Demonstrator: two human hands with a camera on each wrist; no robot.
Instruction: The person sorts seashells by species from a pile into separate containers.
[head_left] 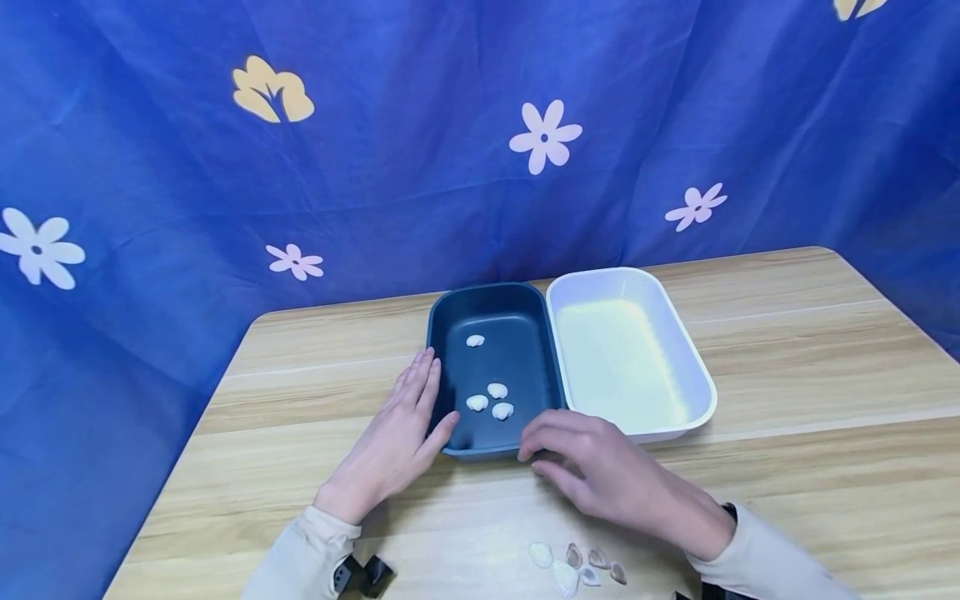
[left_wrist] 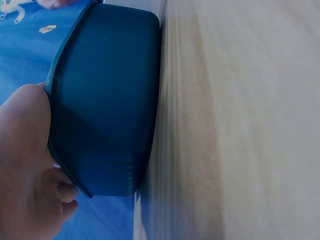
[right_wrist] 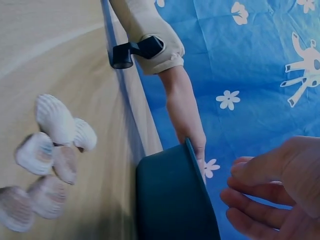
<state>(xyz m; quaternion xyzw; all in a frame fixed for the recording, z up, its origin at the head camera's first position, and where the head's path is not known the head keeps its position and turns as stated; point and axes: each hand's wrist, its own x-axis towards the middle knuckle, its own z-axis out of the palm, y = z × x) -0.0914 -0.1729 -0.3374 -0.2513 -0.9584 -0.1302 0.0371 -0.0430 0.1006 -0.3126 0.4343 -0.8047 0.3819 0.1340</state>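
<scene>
A dark teal tray point(head_left: 517, 350) stands on the table with several white shells inside: one shell point(head_left: 476, 341) towards the back, the others grouped near the front. Along its left rim rests my left hand point(head_left: 393, 433), fingers extended and thumb over the front left corner. In the left wrist view that hand point(left_wrist: 25, 150) touches the rim beside the tray's outer wall point(left_wrist: 105, 100). My right hand point(head_left: 592, 462) is at the front right corner, fingers loosely bent. The right wrist view shows nothing held in the right hand point(right_wrist: 280, 185).
To the right, against the teal tray, stands a white tray point(head_left: 618, 358) with no shells visible in it. Several loose shells point(head_left: 566, 578) lie on the wooden table point(head_left: 810, 358) near the front. A blue flowered cloth point(head_left: 420, 167) hangs behind the table.
</scene>
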